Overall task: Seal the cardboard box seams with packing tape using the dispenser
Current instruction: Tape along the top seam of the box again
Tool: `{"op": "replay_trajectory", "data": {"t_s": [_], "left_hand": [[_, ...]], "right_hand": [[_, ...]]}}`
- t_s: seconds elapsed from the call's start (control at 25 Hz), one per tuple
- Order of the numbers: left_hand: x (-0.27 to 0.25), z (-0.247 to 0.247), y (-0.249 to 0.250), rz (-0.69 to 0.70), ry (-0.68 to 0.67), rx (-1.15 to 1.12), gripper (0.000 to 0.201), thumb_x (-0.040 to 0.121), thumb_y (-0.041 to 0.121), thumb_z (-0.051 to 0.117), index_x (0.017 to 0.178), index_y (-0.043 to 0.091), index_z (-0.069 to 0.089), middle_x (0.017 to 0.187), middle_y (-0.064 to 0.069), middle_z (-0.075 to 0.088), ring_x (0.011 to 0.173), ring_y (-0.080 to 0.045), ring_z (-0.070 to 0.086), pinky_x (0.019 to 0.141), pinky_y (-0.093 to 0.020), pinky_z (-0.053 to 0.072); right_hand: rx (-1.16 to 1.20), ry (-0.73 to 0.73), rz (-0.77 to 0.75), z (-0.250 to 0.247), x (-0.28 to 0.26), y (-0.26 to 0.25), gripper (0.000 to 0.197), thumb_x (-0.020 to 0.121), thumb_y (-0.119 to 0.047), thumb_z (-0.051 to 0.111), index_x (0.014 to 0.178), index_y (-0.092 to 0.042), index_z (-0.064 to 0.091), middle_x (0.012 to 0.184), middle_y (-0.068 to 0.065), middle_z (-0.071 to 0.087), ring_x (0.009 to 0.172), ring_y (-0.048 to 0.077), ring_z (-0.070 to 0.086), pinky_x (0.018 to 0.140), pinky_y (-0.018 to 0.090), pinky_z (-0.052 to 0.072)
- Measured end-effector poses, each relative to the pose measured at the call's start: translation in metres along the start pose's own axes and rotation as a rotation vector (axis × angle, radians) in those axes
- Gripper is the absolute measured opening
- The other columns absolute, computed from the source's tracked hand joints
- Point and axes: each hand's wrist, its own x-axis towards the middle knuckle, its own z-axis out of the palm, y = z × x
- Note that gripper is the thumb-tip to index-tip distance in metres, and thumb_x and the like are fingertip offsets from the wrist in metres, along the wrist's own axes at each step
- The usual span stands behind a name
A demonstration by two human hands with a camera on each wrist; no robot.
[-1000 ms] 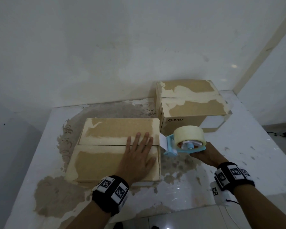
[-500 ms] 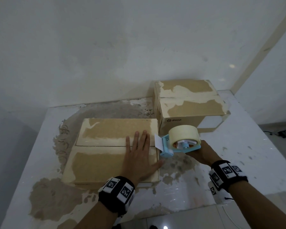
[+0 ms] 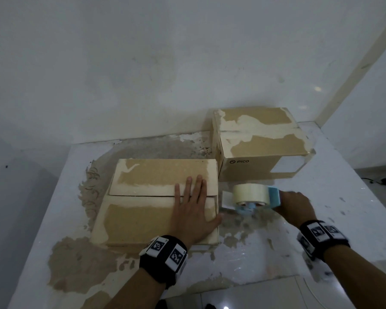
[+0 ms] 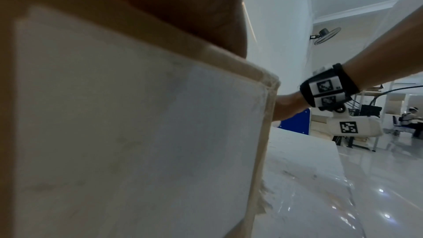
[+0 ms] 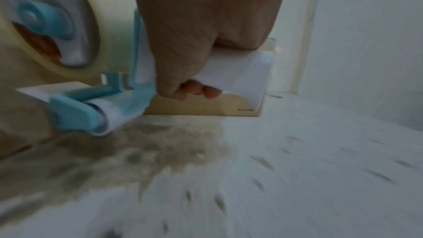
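A flat cardboard box (image 3: pixel 143 210) with torn white patches lies on the table, its centre seam running left to right. My left hand (image 3: pixel 191 206) lies flat and open on the box's right end, fingers across the seam. My right hand (image 3: pixel 295 205) grips the handle of a light blue tape dispenser (image 3: pixel 252 197) holding a clear tape roll (image 3: pixel 251 194). The dispenser sits low just right of the box's right edge. In the right wrist view my fingers (image 5: pixel 196 90) curl round the handle and the dispenser (image 5: pixel 91 108) has its roller close to the table. The left wrist view shows the box side (image 4: pixel 137 142).
A taller cardboard box (image 3: pixel 257 143) marked PICO stands behind the dispenser at the back right. The white table (image 3: pixel 343 208) is scuffed with brown patches. A wall runs close behind both boxes. In the left wrist view, a person sits far off (image 4: pixel 409 118).
The right hand has turned the dispenser and lowered it beside the box's right end, with its front now close to the table. The left hand stays flat on the box.
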Motion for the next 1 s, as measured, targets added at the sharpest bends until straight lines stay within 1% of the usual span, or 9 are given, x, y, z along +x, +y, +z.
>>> {"op": "replay_trajectory", "data": {"t_s": [0.16,0.32,0.48,0.6,0.68,0.76,0.84,0.92,1.0], "left_hand": [[0.004,0.001,0.002,0.132,0.007,0.035,0.083,0.089,0.064,0.026,0.151,0.010,0.017,0.161,-0.008,0.009,0.148,-0.033,0.004,0.114,-0.056,0.007],[0.006,0.004,0.010,0.150,-0.044,0.040,0.069,0.093,0.046,0.027,0.149,0.005,0.024,0.159,-0.013,0.019,0.145,-0.037,0.014,0.111,-0.062,0.022],[0.005,0.004,0.022,0.184,-0.071,0.054,0.065,0.091,0.037,0.027,0.148,0.006,0.026,0.158,-0.013,0.019,0.146,-0.036,0.015,0.109,-0.064,0.023],[0.010,-0.005,0.023,0.238,-0.106,0.136,0.061,0.095,0.038,0.020,0.148,0.010,0.029,0.160,-0.009,0.014,0.148,-0.032,0.007,0.115,-0.060,0.010],[0.013,-0.011,0.025,0.274,-0.119,0.181,0.060,0.097,0.040,0.014,0.151,0.013,0.021,0.160,-0.007,0.017,0.148,-0.033,0.003,0.116,-0.060,0.000],[0.017,-0.009,0.027,0.322,-0.142,0.216,0.060,0.098,0.041,0.011,0.151,0.015,0.018,0.157,-0.007,0.026,0.147,-0.037,0.004,0.114,-0.062,0.000],[0.021,-0.005,0.028,0.343,-0.198,0.248,0.061,0.098,0.043,0.010,0.150,0.015,0.023,0.158,-0.010,0.021,0.146,-0.040,-0.005,0.115,-0.061,-0.001],[0.023,-0.011,0.030,0.349,-0.242,0.188,0.061,0.098,0.049,0.007,0.151,0.021,0.020,0.160,-0.011,0.013,0.145,-0.037,-0.015,0.116,-0.057,-0.006],[0.016,-0.026,0.023,0.338,-0.258,-0.016,0.059,0.097,0.054,0.004,0.150,0.032,0.016,0.161,0.002,0.010,0.146,-0.027,-0.016,0.116,-0.052,-0.012]], "right_hand": [[0.380,0.037,0.203,0.023,-0.035,0.027,0.016,0.078,-0.021,0.079,0.081,-0.011,0.066,0.074,0.014,0.067,0.074,0.034,0.068,0.060,0.031,0.042],[0.518,0.088,0.173,0.035,-0.044,0.010,0.014,0.078,-0.013,0.078,0.078,-0.006,0.066,0.071,0.012,0.067,0.069,0.029,0.065,0.061,0.033,0.046],[0.547,0.097,0.185,0.032,-0.043,-0.007,0.019,0.080,-0.018,0.077,0.074,-0.016,0.058,0.068,0.006,0.062,0.066,0.024,0.059,0.057,0.027,0.038],[0.546,0.088,0.216,0.030,-0.044,-0.009,0.021,0.080,-0.019,0.075,0.072,-0.013,0.057,0.066,0.008,0.062,0.062,0.025,0.058,0.050,0.025,0.037],[0.551,0.091,0.254,0.025,-0.047,-0.006,0.022,0.080,-0.018,0.074,0.069,-0.012,0.055,0.063,0.008,0.061,0.057,0.021,0.055,0.050,0.026,0.037],[0.582,0.103,0.295,0.022,-0.049,-0.003,0.030,0.080,-0.016,0.073,0.062,-0.014,0.049,0.056,0.004,0.056,0.051,0.016,0.049,0.048,0.026,0.035],[0.603,0.114,0.314,0.018,-0.052,-0.001,0.034,0.080,-0.016,0.073,0.060,-0.017,0.045,0.053,0.001,0.055,0.049,0.014,0.048,0.048,0.026,0.036],[0.659,0.098,0.331,0.016,-0.055,-0.002,0.030,0.078,-0.022,0.073,0.061,-0.011,0.052,0.055,0.006,0.059,0.049,0.017,0.051,0.048,0.029,0.041],[0.781,0.077,0.351,0.012,-0.062,-0.010,0.033,0.070,-0.032,0.070,0.065,-0.001,0.058,0.056,0.011,0.063,0.049,0.021,0.052,0.050,0.030,0.043]]}}
